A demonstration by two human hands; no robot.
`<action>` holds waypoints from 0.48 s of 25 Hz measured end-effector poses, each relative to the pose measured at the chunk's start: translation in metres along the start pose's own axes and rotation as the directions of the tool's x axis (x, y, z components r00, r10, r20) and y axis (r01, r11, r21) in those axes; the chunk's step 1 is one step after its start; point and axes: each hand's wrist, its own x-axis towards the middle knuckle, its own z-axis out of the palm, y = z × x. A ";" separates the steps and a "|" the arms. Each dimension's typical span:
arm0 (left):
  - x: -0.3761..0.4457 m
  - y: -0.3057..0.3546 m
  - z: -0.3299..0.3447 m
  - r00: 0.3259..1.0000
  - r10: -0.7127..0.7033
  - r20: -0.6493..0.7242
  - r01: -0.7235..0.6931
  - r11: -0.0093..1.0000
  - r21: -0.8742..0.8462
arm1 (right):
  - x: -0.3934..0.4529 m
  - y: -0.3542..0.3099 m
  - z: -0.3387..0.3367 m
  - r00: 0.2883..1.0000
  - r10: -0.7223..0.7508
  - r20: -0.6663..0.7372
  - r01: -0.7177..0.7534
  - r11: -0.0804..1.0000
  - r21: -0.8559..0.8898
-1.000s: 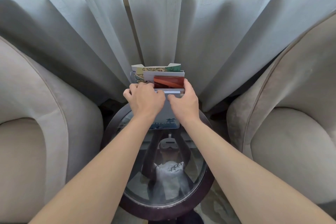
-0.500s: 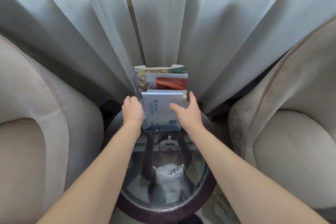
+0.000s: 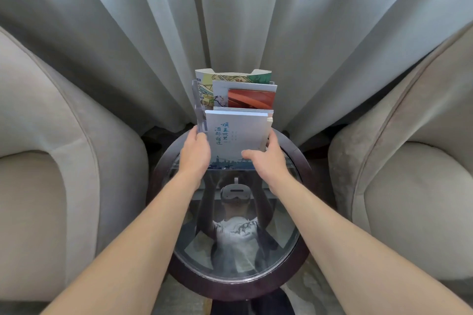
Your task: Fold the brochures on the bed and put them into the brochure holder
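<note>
Pale curtains (image 3: 128,33) hang behind a small round glass table (image 3: 294,243) that stands between two beige armchairs (image 3: 46,161), and the table serves as the stand for a clear holder (image 3: 198,107) set at its far edge, close against the curtain. The holder steps upward toward the back, so each row of brochures shows above the one in front: a map-patterned brochure (image 3: 230,77) at the rear, a red one (image 3: 252,98) in the middle, and a pale blue stack (image 3: 236,135) in the front pocket. No loose brochure or bed shows here, so the job looks close to done, with the last stack going in. The left hand (image 3: 195,155) lies against the left side of the holder, its fingers reaching up along the clear wall, most likely to keep the light holder from sliding or tipping; whether they curl round the wall cannot be told. The right hand (image 3: 267,161) pinches the stack's right edge, thumb on the front cover and fingers behind, probably to square and seat it. The stack's right edge looks a little fanned, which would explain the two-sided hold. The glass mirrors the person wearing a headset (image 3: 235,193).
</note>
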 end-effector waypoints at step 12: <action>-0.026 -0.002 -0.033 0.938 0.279 0.206 -0.344 0.823 0.452 | -0.054 -0.032 -0.028 0.975 -0.189 -0.120 0.104 0.858 -0.503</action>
